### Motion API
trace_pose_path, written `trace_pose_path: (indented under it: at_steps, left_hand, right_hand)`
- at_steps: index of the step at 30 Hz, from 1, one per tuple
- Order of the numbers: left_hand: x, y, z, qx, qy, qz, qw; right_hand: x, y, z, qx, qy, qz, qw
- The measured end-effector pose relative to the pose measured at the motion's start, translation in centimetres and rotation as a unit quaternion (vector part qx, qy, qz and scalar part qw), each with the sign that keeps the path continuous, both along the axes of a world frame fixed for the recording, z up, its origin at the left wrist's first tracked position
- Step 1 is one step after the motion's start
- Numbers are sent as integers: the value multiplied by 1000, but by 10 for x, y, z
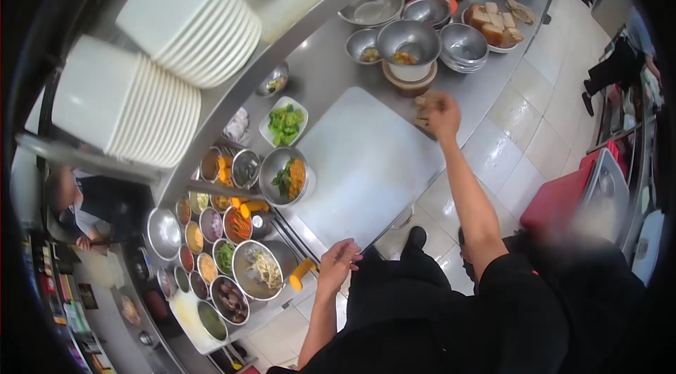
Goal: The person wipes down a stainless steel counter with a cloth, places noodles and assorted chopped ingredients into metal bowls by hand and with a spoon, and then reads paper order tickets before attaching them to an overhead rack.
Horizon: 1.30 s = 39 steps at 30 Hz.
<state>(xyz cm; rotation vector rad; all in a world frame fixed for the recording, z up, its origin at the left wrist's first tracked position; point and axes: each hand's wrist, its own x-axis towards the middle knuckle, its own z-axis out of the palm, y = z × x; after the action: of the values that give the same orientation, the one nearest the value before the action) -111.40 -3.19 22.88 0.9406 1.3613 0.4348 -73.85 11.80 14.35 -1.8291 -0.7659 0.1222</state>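
My right hand (441, 117) is closed at the far right corner of the white cutting board (359, 163), over a small brownish item that I cannot make out. My left hand (340, 261) hovers at the board's near edge, its fingers partly spread and nothing in them. Just beyond my right hand, a metal bowl (409, 42) with orange food rests on a brown-rimmed pot (410, 80). Left of the board are a metal bowl (283, 177) of greens and chopped orange food and a white dish (284, 122) of green leaves.
Many small ingredient containers (208, 267) and a bowl of sprouts (259, 270) stand at the left. Stacked white plates (190, 22) fill the shelf above. A plate of meat chunks (495, 24) sits at the back right. People stand at both sides.
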Motion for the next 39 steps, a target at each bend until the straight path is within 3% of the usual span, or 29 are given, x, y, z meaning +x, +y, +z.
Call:
trace_pose_path:
  at_steps: [1,3,7,13,18,19,26,28,30,34,39]
  left_hand:
    - [2,-1,0,4,-1,-3,1000]
    - [5,0,0,4,4,-7,1000]
    - [0,6,-11,-16,-16,69,997]
    - [-16,55,-14,0,-136,280,950]
    - [-29,109,-32,-29,-181,345,921]
    - [-25,114,-27,15,-161,341,926]
    - [-34,154,-42,36,-21,332,942]
    - [-15,152,-31,73,-32,342,936]
    - [2,147,-28,93,-57,255,961]
    - [76,139,-41,41,-36,250,967]
    - [200,135,-13,35,-92,90,991]
  right_hand:
    - [-3,-3,-2,4,2,-7,1000]
    - [-11,-8,-3,-120,-230,-12,966]
    - [-14,-10,1,-136,-200,61,968]
    - [-9,-21,-7,-123,-299,129,937]
    - [3,-31,-3,-153,-302,135,931]
    - [4,-31,2,-143,-281,149,937]
    - [42,-25,2,-128,-250,172,944]
    - [57,-19,3,-126,-252,179,943]
    - [74,-13,2,-128,-251,194,940]
    - [103,-2,0,-112,-231,213,943]
    - [122,-9,14,-75,-132,271,951]
